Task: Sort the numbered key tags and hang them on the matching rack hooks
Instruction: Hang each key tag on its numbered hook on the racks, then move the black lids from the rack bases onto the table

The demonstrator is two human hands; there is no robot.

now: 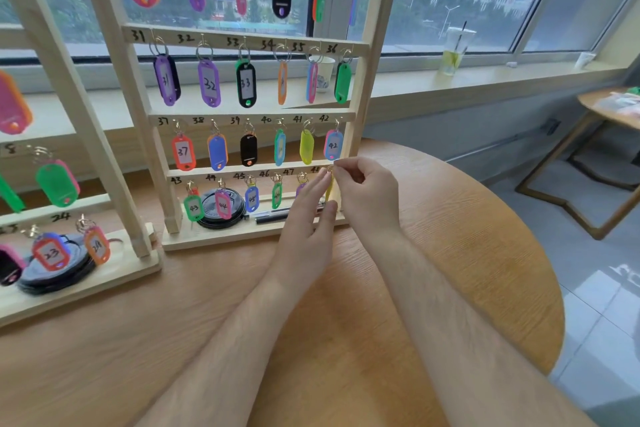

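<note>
Nearly done: filled from 31 through 47 on the rack [256, 42], centre frame. Pinching the yellow tag [329, 189] by its ring with the right hand [367, 191] at position 48, rack's lower right, steadying with straight-fingered left hand [308, 218].

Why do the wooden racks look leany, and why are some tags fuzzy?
Head view: the wide-angle lens tilts the rack post near the edges; the far-left pink tag is smeared, tag 32 reads sharp; the yellow tag pinched by the right hand is blurred; window daylight leaves faint shadows.
</note>
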